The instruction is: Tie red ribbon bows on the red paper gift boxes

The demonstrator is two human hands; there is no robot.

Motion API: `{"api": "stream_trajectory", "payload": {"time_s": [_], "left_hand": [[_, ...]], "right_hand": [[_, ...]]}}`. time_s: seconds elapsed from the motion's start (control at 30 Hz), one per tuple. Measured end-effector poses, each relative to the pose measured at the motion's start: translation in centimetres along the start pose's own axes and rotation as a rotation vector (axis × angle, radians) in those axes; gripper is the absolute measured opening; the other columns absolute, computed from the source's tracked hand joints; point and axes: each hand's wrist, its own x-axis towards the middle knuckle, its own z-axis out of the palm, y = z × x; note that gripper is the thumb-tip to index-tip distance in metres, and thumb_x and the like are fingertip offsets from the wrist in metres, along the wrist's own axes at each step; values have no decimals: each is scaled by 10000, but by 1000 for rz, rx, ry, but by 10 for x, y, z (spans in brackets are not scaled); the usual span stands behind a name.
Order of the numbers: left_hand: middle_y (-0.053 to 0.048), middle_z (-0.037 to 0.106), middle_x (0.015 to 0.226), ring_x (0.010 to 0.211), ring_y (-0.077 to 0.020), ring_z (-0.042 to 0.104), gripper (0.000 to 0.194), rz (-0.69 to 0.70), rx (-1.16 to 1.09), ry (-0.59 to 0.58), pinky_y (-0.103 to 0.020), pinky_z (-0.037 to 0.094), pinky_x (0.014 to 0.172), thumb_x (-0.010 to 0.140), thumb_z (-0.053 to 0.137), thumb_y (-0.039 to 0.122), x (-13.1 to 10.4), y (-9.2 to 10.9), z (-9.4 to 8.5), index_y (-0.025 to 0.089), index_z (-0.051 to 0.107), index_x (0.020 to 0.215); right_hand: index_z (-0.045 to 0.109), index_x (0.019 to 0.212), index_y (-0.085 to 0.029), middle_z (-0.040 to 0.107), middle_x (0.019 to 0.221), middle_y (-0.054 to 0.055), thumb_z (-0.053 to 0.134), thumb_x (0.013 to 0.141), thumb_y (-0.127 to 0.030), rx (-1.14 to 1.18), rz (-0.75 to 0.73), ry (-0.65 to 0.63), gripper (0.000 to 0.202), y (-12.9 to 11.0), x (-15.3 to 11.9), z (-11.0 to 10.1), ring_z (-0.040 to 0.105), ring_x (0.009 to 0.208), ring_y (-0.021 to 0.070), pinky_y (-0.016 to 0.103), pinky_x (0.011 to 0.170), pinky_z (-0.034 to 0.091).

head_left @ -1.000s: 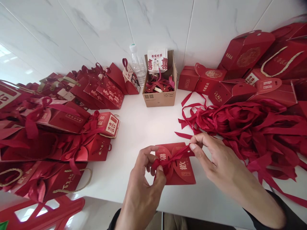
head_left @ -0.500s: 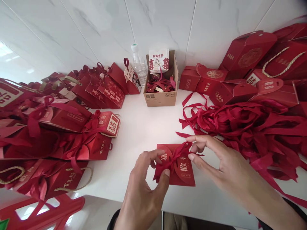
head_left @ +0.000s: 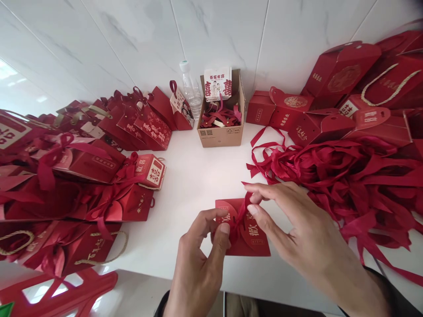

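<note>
Near the table's (head_left: 194, 176) front edge, left hand (head_left: 197, 272) and right hand (head_left: 302, 231) pinch soft ribbon (head_left: 243, 208) (probably slippery). The light, stiff-looking box (head_left: 259, 247) beneath seems best held by its sides.

Crimson ribbon (head_left: 243, 211), lettered red box (head_left: 251, 241)

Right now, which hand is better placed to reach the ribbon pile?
Probably the right hand: it is right beside the ribbon pile, while the left hand is at the far side of the box. Both appear to pinch the bow, so the right would first need to release it.
</note>
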Motion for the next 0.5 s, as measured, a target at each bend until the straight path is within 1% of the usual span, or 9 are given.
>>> {"api": "stream_trajectory", "payload": {"time_s": [0.07, 0.1, 0.2, 0.27, 0.33, 0.4, 0.5], "left_hand": [[-7, 696, 873, 804, -184, 578, 170, 53, 22, 38, -296, 481, 754, 1007, 634, 371, 0, 2, -1, 280, 710, 1130], [-9, 704, 935, 840, -186, 582, 161, 91, 48, 28, -301, 484, 786, 989, 654, 327, 1, 2, -1, 288, 701, 1138], [-2, 707, 1005, 898, -186, 602, 218, 147, 96, -43, -306, 491, 829, 986, 635, 225, 2, -2, -4, 307, 668, 1185], [-2, 711, 1014, 944, -188, 626, 196, 124, 56, -55, -310, 497, 855, 1020, 594, 225, 2, -6, -6, 309, 663, 1184], [-10, 715, 1027, 978, -195, 639, 157, 79, -3, -43, -311, 501, 861, 1041, 586, 265, 1, -9, -7, 301, 665, 1171], [-15, 713, 1022, 970, -197, 640, 137, 32, -55, -37, -305, 502, 849, 1041, 610, 311, 0, -9, -8, 294, 668, 1163], [-21, 709, 1039, 940, -188, 649, 142, -33, -169, -72, -298, 516, 846, 1041, 623, 360, -1, -6, -9, 285, 656, 1157]], "right_hand": [[578, 1160, -260, 687, 1057, 12, 575, 1072, -218, 40, 32, -39, 98, -4, -6, 3, 624, 1021, 201, 345, 892, 504], [564, 1114, -269, 677, 1030, 2, 568, 1070, -205, 54, 27, -75, 78, -6, -9, 4, 619, 994, 201, 351, 872, 506], [556, 1108, -269, 669, 1005, 0, 561, 1045, -129, 71, -15, -165, 153, -8, -15, 10, 605, 947, 215, 386, 834, 509], [560, 1144, -255, 676, 1009, 13, 572, 1013, -87, 55, -20, -183, 214, -8, -17, 13, 607, 931, 228, 411, 821, 513], [564, 1179, -243, 684, 1015, 30, 594, 990, -82, 29, -7, -194, 250, -7, -17, 17, 618, 934, 246, 431, 809, 524], [573, 1177, -234, 691, 1016, 45, 606, 980, -92, 17, 9, -207, 245, -5, -16, 19, 631, 943, 263, 447, 796, 538], [601, 1132, -229, 697, 983, 50, 606, 967, -96, 13, 24, -218, 212, -3, -15, 19, 637, 900, 270, 455, 757, 547]]}}
